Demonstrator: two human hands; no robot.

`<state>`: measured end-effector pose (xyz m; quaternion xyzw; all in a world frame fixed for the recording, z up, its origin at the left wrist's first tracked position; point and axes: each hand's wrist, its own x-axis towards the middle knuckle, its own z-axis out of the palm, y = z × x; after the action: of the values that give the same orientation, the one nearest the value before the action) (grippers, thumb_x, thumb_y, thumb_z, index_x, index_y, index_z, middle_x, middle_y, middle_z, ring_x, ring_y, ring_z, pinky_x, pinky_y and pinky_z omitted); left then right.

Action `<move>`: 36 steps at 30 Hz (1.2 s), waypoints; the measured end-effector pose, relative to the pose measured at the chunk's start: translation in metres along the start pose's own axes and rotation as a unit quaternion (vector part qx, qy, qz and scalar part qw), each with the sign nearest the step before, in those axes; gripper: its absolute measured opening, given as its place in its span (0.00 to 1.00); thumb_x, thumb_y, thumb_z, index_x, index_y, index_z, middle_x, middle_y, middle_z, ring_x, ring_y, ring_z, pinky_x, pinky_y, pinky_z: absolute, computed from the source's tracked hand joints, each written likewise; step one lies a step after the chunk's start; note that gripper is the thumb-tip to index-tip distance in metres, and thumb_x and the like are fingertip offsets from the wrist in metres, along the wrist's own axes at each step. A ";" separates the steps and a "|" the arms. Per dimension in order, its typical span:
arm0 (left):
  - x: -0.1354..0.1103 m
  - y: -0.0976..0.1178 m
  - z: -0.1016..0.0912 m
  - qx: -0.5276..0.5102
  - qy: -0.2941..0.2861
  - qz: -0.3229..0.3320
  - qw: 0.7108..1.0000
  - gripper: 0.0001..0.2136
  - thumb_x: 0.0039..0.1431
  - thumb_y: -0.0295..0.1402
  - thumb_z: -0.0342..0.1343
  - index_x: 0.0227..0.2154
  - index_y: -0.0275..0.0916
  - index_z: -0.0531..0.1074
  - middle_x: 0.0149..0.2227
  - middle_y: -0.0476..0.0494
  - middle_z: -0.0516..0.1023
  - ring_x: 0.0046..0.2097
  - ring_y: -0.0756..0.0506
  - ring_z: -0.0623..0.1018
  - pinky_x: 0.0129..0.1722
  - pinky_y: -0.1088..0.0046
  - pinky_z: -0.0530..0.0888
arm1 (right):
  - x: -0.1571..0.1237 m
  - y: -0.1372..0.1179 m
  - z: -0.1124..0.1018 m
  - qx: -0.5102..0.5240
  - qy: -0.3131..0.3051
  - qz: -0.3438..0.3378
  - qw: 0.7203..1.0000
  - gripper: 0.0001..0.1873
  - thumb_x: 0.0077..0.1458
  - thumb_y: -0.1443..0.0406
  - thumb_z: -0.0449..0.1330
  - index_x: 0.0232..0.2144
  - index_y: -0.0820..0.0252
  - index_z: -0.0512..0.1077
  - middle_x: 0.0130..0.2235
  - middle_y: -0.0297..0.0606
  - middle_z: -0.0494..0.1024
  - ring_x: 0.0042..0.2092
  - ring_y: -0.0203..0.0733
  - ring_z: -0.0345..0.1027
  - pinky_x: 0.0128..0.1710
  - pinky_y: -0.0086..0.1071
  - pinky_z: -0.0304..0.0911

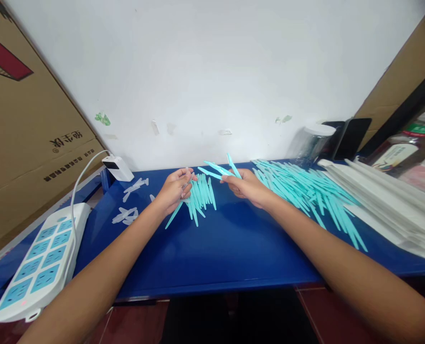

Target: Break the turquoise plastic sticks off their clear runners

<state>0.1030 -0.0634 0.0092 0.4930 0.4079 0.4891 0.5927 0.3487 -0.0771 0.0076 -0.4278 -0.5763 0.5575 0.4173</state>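
Observation:
Between the thumb and fingers of my right hand (247,187) are several slim turquoise plastic sticks (215,167), fanned out with their tips pointing up and to the left. My left hand (176,192) is closed, with a small clear plastic piece (186,177) showing at its fingers. Just beside and partly behind that hand lies a small row of turquoise sticks (204,193). To the right, a larger heap of the same sticks (301,187) spreads under and beyond my right forearm. Small clear plastic pieces (125,216) lie in loose clusters on the left.
The blue tabletop (205,258) meets a white wall behind. A white power strip (42,265) and a small white device (118,167) with a cable stand left, by a cardboard box (29,129). On the right are white sleeves (387,205), a clear jar (310,143) and a bottle (398,150).

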 end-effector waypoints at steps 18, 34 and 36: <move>0.003 -0.005 -0.001 -0.023 0.018 -0.018 0.999 0.13 0.69 0.42 0.58 0.40 0.39 0.65 0.35 0.46 0.80 0.15 0.59 0.57 0.15 0.79 0.51 | 0.000 0.001 0.000 -0.057 -0.017 0.001 0.998 0.12 0.59 0.57 0.64 0.32 0.60 0.74 0.22 0.27 0.57 0.22 0.31 0.46 0.20 0.30 0.39; -0.001 -0.007 0.008 -0.037 0.034 0.021 0.999 0.14 0.72 0.39 0.55 0.32 0.38 0.62 0.53 0.29 0.83 0.15 0.60 0.56 0.15 0.80 0.53 | -0.003 -0.003 0.006 -0.220 0.015 -0.060 0.973 0.15 0.59 0.54 0.61 0.33 0.61 0.77 0.26 0.30 0.67 0.28 0.36 0.58 0.30 0.32 0.51; -0.001 -0.009 0.008 -0.034 0.042 0.025 0.998 0.14 0.72 0.40 0.55 0.32 0.37 0.63 0.53 0.29 0.83 0.15 0.61 0.56 0.15 0.80 0.54 | -0.004 -0.004 0.007 -0.226 0.022 -0.073 0.971 0.15 0.59 0.54 0.61 0.33 0.62 0.77 0.26 0.30 0.67 0.28 0.37 0.58 0.31 0.32 0.52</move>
<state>0.1123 -0.0664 0.0022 0.4614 0.4031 0.5378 0.5790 0.3432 -0.0826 0.0109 -0.4797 -0.7078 0.3712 0.3620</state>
